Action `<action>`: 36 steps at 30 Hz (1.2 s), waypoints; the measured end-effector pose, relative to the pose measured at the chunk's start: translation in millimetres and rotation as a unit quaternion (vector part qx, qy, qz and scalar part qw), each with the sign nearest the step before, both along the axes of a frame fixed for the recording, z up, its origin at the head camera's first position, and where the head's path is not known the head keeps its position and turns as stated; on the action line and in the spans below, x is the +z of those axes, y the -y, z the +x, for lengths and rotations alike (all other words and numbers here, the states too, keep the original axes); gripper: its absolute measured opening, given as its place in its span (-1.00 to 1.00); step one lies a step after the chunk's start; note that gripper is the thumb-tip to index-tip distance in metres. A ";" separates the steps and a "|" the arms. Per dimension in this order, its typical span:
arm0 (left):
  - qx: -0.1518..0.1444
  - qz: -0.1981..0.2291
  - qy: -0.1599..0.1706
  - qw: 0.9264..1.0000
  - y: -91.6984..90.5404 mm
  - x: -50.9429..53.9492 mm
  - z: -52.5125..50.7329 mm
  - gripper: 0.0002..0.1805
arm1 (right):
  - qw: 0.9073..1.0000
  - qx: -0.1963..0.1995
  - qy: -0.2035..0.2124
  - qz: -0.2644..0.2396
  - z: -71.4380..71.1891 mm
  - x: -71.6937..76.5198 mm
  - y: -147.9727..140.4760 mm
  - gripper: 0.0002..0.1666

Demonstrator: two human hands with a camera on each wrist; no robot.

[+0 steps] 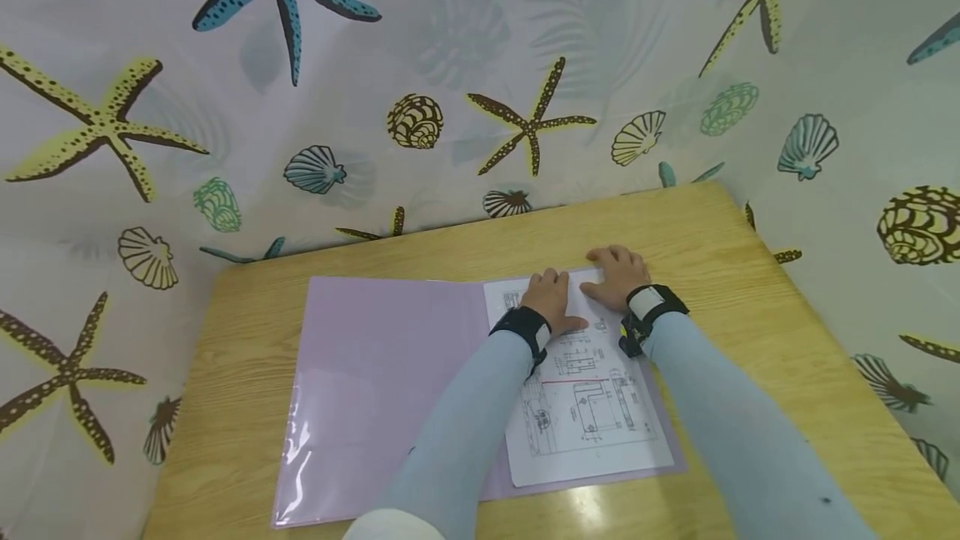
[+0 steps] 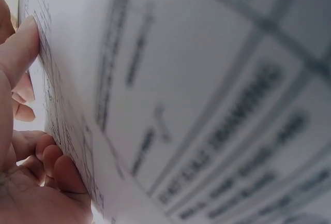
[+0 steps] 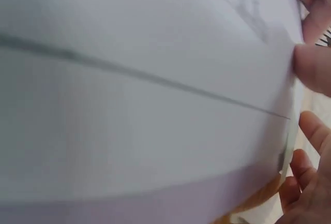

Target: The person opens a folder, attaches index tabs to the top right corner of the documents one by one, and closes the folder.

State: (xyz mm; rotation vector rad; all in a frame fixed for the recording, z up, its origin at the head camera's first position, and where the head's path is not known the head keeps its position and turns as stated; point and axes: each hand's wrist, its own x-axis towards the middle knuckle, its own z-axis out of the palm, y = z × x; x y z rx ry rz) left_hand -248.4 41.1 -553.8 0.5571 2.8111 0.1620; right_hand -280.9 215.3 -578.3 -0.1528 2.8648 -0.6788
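Observation:
A white sheet (image 1: 588, 415) printed with black technical drawings lies on the right half of a light purple folder (image 1: 390, 357), which is spread out on the table. My left hand (image 1: 549, 302) rests on the upper part of the sheet, thumb pointing right; its thumb (image 2: 20, 48) and fingertips touch the paper in the left wrist view. At the sheet's upper right corner is my right hand (image 1: 618, 275), its fingers extended by the folder's edge. In the right wrist view its thumb (image 3: 313, 69) touches the paper and its other fingers lie beside the edge.
The wooden table (image 1: 247, 340) extends around the folder. A curtain-like sheet (image 1: 450, 40) with starfish and shell prints hangs behind and beside it. The folder's left half has a glossy clear pocket.

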 end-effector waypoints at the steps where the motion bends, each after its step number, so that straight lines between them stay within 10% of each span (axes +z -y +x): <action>1: -0.001 0.000 0.001 1.000 0.0 -0.4 0.2 0.07 | 1.000 0.003 0.003 0.000 0.1 0.1 -0.8 -0.32; 28: 0.005 -0.001 0.019 1.000 3.1 9.2 -3.1 0.07 | 0.999 0.015 0.015 0.031 1.4 25.4 9.1 -0.58; 33: -0.013 0.029 0.052 0.998 8.4 13.9 -6.6 -0.02 | 0.997 0.053 0.033 -0.040 1.7 57.6 -2.2 -0.45; 36: -0.037 0.054 0.063 0.996 23.2 34.2 1.2 -0.10 | 0.996 0.047 0.007 -0.072 14.1 86.3 -7.9 -0.39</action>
